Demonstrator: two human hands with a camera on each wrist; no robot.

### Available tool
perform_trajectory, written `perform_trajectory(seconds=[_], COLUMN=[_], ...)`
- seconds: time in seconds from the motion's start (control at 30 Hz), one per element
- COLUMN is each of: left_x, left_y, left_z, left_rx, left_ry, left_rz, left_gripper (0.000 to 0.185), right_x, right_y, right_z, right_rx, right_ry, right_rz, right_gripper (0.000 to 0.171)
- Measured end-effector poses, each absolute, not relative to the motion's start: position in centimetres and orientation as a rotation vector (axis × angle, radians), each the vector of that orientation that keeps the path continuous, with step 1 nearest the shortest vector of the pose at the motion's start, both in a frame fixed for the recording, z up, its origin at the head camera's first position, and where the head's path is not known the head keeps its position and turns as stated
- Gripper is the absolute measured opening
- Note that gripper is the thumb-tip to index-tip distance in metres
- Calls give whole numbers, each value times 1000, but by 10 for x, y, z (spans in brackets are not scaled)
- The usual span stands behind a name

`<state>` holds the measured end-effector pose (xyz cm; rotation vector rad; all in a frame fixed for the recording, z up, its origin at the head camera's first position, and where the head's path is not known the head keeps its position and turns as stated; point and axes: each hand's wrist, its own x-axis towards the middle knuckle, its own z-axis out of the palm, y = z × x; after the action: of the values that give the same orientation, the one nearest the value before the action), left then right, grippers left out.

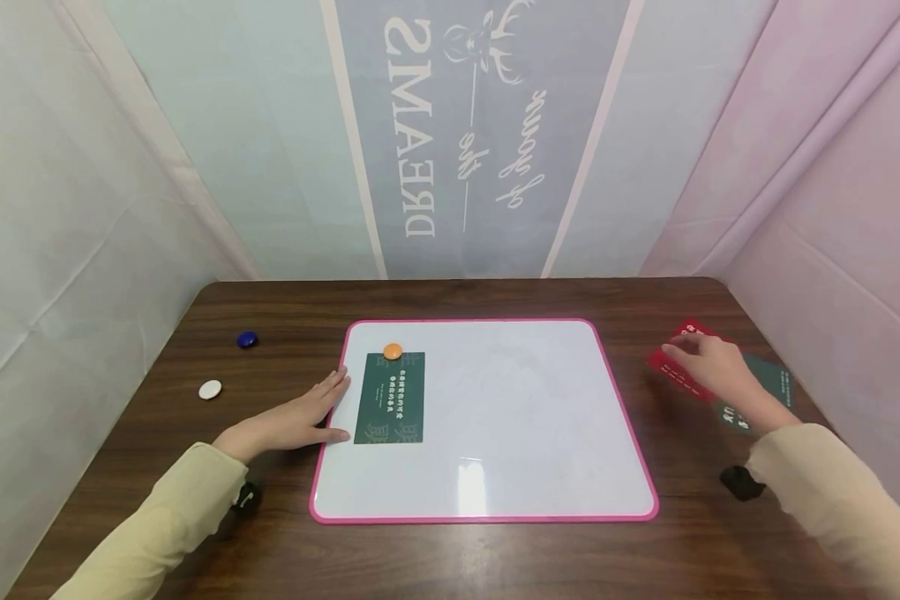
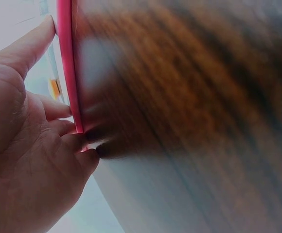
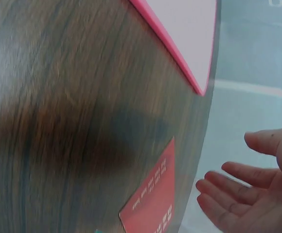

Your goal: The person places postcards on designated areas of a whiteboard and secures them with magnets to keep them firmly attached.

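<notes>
A whiteboard (image 1: 525,417) with a pink frame lies on the brown table. My left hand (image 1: 303,421) rests at its left edge, fingers and thumb extended; in the left wrist view the fingertips meet the pink rim. On the board's left part lies a green card (image 1: 375,417) with white writing, an orange round magnet (image 1: 393,352) over its top edge. My right hand (image 1: 708,367) hovers above a red card (image 1: 690,385) right of the board. The right wrist view shows that hand's thumb apart from its loosely bent fingers, nothing between them. Another green card (image 1: 772,379) lies partly beneath the red one.
On the table's left side lie a blue magnet (image 1: 247,339) and a white magnet (image 1: 210,389). A printed curtain (image 1: 480,250) hangs along the table's far edge, with pale cloth at both sides. Black devices (image 1: 741,483) sit at the wrists.
</notes>
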<state>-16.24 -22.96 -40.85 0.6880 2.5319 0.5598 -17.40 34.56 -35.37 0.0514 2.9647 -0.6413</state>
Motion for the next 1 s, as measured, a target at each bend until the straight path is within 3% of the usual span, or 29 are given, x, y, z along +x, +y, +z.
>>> perform_trajectory(seconds=[0.27, 0.63, 1.0], left_x=[-162, -162, -163], left_y=[-231, -231, -232], left_z=[-411, -410, -413], left_rx=[682, 724, 763], left_ry=[2536, 2535, 2516], left_rz=[564, 567, 587], left_gripper=[93, 92, 90], right_x=[-170, -161, -153], right_y=[375, 407, 433], right_z=[-352, -355, -361], right_rx=[294, 352, 511], right_ry=[2961, 3009, 2910], right_rz=[-640, -627, -569], right_gripper=[61, 57, 68])
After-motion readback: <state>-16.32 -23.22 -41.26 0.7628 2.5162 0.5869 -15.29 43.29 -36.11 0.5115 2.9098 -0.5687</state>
